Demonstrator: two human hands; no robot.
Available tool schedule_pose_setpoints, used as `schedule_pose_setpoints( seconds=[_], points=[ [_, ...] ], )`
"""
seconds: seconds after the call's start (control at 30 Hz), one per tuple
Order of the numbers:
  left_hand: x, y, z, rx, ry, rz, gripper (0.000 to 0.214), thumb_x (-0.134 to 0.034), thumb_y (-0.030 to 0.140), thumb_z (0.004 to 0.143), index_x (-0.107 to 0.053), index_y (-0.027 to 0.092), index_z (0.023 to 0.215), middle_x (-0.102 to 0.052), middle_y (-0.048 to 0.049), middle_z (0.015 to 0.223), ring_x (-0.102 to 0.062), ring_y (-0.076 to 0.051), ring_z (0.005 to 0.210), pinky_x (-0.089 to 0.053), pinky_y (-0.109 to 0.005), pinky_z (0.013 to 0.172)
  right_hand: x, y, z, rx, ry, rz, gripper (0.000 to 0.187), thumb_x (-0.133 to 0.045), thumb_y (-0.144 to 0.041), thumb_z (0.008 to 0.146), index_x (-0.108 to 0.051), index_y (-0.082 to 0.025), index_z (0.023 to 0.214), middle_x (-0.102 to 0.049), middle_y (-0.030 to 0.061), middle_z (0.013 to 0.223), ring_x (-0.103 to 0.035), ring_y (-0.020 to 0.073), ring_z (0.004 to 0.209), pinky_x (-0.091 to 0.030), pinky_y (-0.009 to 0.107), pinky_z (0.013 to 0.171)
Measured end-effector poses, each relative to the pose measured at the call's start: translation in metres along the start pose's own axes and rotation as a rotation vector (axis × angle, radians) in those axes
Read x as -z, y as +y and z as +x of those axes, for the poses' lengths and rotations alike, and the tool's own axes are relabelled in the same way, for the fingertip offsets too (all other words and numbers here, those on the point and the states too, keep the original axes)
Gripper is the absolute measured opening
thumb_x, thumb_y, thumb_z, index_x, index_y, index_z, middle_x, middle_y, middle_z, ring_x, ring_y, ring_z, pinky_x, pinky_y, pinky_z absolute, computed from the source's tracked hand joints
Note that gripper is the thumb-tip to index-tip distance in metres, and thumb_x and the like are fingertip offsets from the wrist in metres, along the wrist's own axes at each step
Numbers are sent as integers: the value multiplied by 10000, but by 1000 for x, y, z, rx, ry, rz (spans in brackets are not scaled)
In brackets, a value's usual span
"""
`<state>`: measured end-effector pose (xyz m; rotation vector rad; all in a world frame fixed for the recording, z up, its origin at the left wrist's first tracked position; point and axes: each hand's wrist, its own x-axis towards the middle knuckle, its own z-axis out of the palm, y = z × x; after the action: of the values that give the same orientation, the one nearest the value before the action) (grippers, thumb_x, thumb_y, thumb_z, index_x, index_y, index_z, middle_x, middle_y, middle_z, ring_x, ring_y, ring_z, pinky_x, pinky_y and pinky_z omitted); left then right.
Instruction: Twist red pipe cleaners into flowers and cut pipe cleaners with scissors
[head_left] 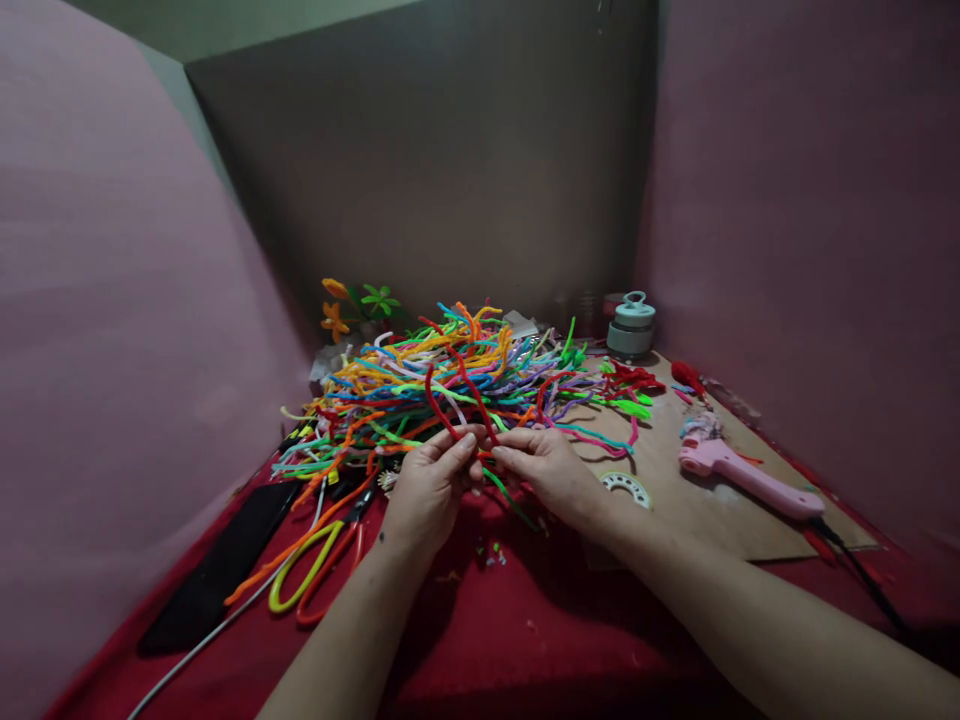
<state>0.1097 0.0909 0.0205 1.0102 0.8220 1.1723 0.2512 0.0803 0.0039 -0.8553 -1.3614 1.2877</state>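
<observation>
Both hands meet in front of a big heap of coloured pipe cleaners (420, 370). My left hand (431, 485) pinches a red pipe cleaner (436, 400) between thumb and forefinger; its free end points up. Close beside it, my right hand (544, 470) has its thumb and fingers closed on a red pipe cleaner (472, 385) that also sticks upward. The fingers hide whether the two red lengths are one bent piece. A green pipe cleaner (510, 500) lies below the fingertips, on or just above the red cloth.
Scissors (307, 565) with yellow and red handles lie left, beside a black flat object (221, 570) and a white cable (225, 625). On the right, a board (739, 520) bears a pink glue gun (750, 480) and a white ring (626, 487). A lidded jar (631, 328) stands behind.
</observation>
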Motion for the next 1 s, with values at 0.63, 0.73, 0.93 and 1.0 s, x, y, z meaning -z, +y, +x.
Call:
schedule_pose_setpoints(
  seconds=[0.63,0.73,0.93,1.0],
  points=[
    [2,1,-7,-126,-145,73,141,-682,223,701,-692,142,816,-584,5,549,-514,-68,481,-410,-183,486,-5,-7,-9,188,-102,-215,253,-463,-272,856,-648,-150,734,-522,-1,632,-470,90,571,-368,225,565],
    [1,2,-7,-106,-123,76,139,-687,226,695,-688,139,803,-587,6,531,-531,-77,467,-424,-187,473,-5,-6,-7,-41,-162,-2,276,-478,-340,835,-631,-127,749,-461,-31,517,-354,60,419,-259,207,420],
    [4,2,-5,-80,-108,95,161,-694,243,689,-680,126,800,-556,23,488,-498,-61,424,-409,-173,431,-3,-2,-5,-87,-227,67,260,-530,-343,801,-625,-118,710,-431,-45,472,-359,55,398,-286,192,398],
    [4,3,-5,-67,-119,104,164,-684,252,699,-674,121,798,-549,26,484,-497,-64,412,-403,-176,419,-3,-2,-5,-114,-249,144,271,-543,-367,792,-627,-122,714,-426,-45,488,-359,58,410,-328,194,404]
  ],
)
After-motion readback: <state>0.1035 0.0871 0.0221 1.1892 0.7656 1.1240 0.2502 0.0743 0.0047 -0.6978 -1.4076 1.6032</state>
